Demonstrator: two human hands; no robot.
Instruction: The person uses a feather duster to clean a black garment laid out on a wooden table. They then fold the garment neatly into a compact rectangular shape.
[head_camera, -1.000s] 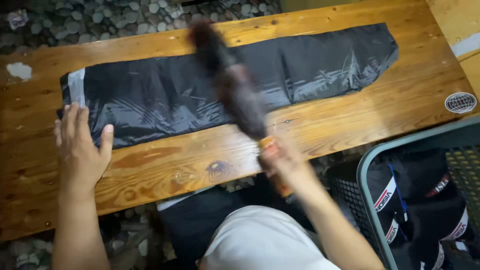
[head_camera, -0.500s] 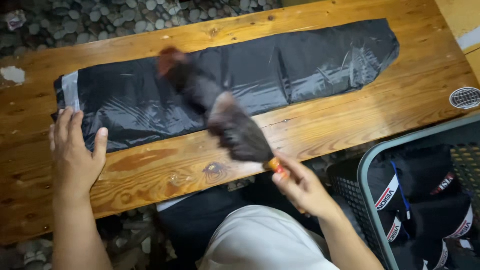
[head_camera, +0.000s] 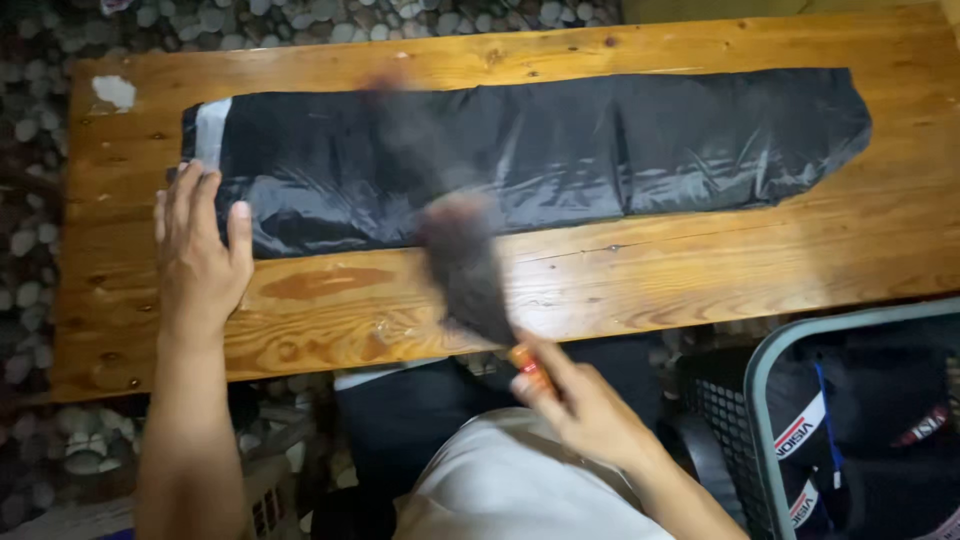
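Head view, single frame.

Wooden table: orange-brown planks with visible knots, filling the upper and middle frame; a pale patch sits near its upper left corner.

Black fabric piece: long, glossy and creased, lying flat across the upper half of the table from left to right; a pale band marks its left end, and its right end tapers to a slanted edge.

Left hand: left of centre, open and flat, fingers spread and pointing up the frame, fingertips resting on the lower left end of the fabric, palm on the bare wood just below it.

Right hand: lower centre, below the table's near edge, closed around the orange handle of a brush.

Brush: dark bristled head, blurred by motion, slanting from the handle up and left across the table's near planks onto the lower edge of the fabric. A fainter dark smear runs on above it over the cloth.

Basket: lower right corner, grey-rimmed with dark mesh walls, holding dark folded items with white and red markings.

Pebbled floor: along the left edge and top of the frame.
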